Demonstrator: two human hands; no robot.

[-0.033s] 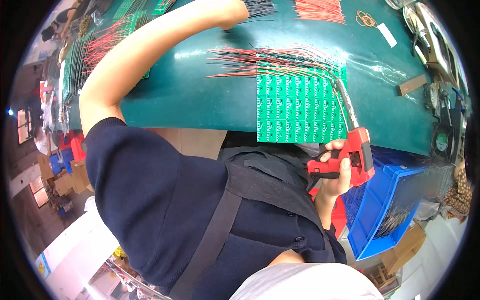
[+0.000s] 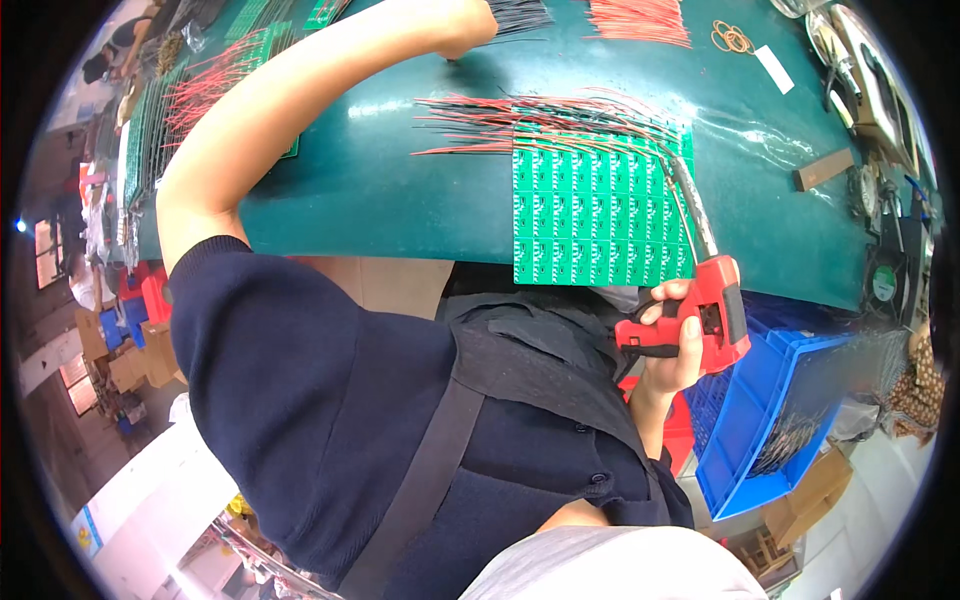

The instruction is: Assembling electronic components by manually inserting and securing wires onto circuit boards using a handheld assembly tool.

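Observation:
My right hand (image 2: 672,368) is wrapped round the grip of a red and black soldering gun (image 2: 722,315). Its long metal barrel (image 2: 692,205) points away from me, the tip close to the right end of the red and black wires (image 2: 560,122). These wires lie across the far rows of a green circuit board panel (image 2: 590,215), their loose ends reaching past its left side. My left arm stretches far over the table, with my left hand (image 2: 468,28) beside a bundle of black wires (image 2: 520,18). The fingers of that hand are hidden, so whether they hold a wire does not show.
A bundle of red wires (image 2: 640,20) lies at the far side of the green table (image 2: 400,200), near rubber bands (image 2: 733,38) and a white strip (image 2: 774,70). Wired boards (image 2: 215,85) stand at left. A brown block (image 2: 823,170) sits right, above a blue crate (image 2: 760,430).

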